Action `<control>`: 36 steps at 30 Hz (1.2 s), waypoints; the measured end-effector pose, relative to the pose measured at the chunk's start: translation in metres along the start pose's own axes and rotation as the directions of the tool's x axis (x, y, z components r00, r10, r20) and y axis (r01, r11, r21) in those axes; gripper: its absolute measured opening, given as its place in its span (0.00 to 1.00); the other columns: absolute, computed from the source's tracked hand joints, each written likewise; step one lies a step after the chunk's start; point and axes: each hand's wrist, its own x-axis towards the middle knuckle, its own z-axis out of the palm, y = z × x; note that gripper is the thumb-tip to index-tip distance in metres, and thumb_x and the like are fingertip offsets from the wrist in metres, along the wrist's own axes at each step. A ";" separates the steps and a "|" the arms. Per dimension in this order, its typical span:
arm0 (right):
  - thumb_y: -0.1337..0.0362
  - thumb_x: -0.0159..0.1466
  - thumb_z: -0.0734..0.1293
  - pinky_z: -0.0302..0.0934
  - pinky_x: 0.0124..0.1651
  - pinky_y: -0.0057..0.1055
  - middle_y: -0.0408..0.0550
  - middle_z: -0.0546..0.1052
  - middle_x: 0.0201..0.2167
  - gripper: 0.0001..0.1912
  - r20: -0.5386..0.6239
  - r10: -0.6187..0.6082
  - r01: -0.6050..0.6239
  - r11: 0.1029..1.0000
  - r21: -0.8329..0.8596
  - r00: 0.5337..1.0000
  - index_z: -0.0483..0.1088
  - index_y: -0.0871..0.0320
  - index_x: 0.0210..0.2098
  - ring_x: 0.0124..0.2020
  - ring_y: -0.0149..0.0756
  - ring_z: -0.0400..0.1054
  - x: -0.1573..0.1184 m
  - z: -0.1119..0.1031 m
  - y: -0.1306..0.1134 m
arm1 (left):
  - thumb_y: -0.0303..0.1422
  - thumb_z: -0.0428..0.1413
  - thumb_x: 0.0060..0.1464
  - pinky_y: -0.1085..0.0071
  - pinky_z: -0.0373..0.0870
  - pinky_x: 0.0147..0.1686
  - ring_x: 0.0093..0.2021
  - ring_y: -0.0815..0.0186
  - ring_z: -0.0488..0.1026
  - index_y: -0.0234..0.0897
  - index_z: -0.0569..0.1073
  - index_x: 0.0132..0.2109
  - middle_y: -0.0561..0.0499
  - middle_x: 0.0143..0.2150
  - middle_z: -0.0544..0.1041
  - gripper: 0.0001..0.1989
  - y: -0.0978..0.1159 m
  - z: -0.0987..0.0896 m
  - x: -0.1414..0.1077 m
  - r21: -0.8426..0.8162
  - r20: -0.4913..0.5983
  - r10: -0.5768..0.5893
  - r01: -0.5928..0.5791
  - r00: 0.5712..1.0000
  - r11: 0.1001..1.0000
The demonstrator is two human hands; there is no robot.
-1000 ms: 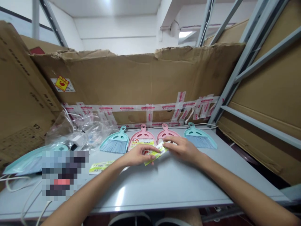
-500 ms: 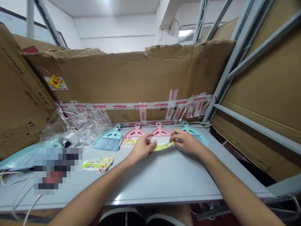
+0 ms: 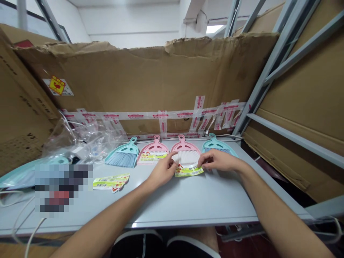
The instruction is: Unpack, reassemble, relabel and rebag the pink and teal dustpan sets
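Both hands are at a yellow-green and white label [image 3: 189,171], which lies across the front edge of a pink dustpan and brush set [image 3: 185,148]. My left hand [image 3: 164,167] pinches the label's left end, its index finger raised. At the right end, my right hand [image 3: 212,160] has its fingertips closed on the label. Left of these, another pink set [image 3: 154,146] bears a similar label [image 3: 153,156]. A teal set with blue-grey bristles [image 3: 124,154] stands further left. Partly behind my right hand is a second teal set [image 3: 218,144].
More labels [image 3: 111,182] lie fanned on the grey table [image 3: 172,208] at the left. Clear plastic bags [image 3: 91,143], white cables and a bagged teal dustpan [image 3: 51,165] fill the left side. A large cardboard box [image 3: 150,79] and metal shelf posts bound the table.
The label has turned from a curved, tilted strip to face upward, lying flatter. My left index finger has lifted. The camera view has tipped slightly downward.
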 end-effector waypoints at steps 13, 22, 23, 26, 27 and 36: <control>0.57 0.60 0.75 0.67 0.37 0.32 0.46 0.83 0.28 0.14 -0.055 0.003 -0.003 1.000 0.004 0.998 0.86 0.57 0.43 0.29 0.38 0.77 0.004 -0.003 0.012 | 0.40 0.56 0.70 0.66 0.68 0.39 0.35 0.60 0.76 0.36 0.75 0.69 0.51 0.35 0.81 0.25 -0.002 0.004 0.007 0.071 -0.053 0.025 -0.021 0.998 0.997; 0.56 0.60 0.76 0.67 0.37 0.32 0.47 0.84 0.30 0.17 -0.089 0.005 -0.004 1.000 0.004 0.996 0.87 0.58 0.45 0.30 0.38 0.78 0.003 -0.007 0.012 | 0.42 0.55 0.71 0.67 0.65 0.38 0.36 0.60 0.77 0.36 0.75 0.69 0.50 0.36 0.83 0.25 0.004 0.001 0.008 0.093 -0.048 -0.012 0.016 0.999 0.996; 0.56 0.61 0.76 0.67 0.37 0.32 0.47 0.84 0.29 0.17 -0.094 0.006 -0.006 1.000 0.000 0.996 0.87 0.58 0.45 0.30 0.38 0.78 0.003 -0.007 0.012 | 0.42 0.55 0.71 0.67 0.65 0.38 0.35 0.60 0.77 0.36 0.74 0.69 0.50 0.36 0.83 0.25 0.004 0.001 0.009 0.093 -0.049 -0.021 0.026 0.999 0.995; 0.56 0.62 0.76 0.66 0.37 0.32 0.46 0.83 0.27 0.17 -0.091 0.009 -0.009 1.000 0.003 0.996 0.87 0.59 0.46 0.30 0.38 0.77 0.003 -0.007 0.013 | 0.41 0.55 0.71 0.67 0.65 0.37 0.34 0.60 0.77 0.36 0.75 0.69 0.51 0.34 0.83 0.25 0.002 0.001 0.010 0.086 -0.052 -0.041 0.046 0.998 0.995; 0.56 0.62 0.77 0.67 0.37 0.32 0.46 0.83 0.27 0.17 -0.086 0.008 -0.007 1.000 0.015 0.996 0.86 0.59 0.46 0.30 0.38 0.77 0.003 -0.007 0.014 | 0.41 0.55 0.70 0.67 0.65 0.37 0.34 0.60 0.78 0.36 0.75 0.69 0.51 0.33 0.83 0.25 0.002 0.001 0.010 0.081 -0.054 -0.043 0.048 0.998 0.996; 0.49 0.61 0.80 0.65 0.36 0.31 0.47 0.84 0.30 0.22 -0.069 0.042 -0.034 0.993 0.116 0.997 0.83 0.59 0.45 0.31 0.39 0.78 0.001 -0.004 0.007 | 0.41 0.57 0.70 0.67 0.70 0.37 0.33 0.60 0.79 0.35 0.74 0.70 0.51 0.33 0.84 0.27 -0.001 0.001 0.010 -0.004 -0.042 -0.046 0.046 0.998 0.999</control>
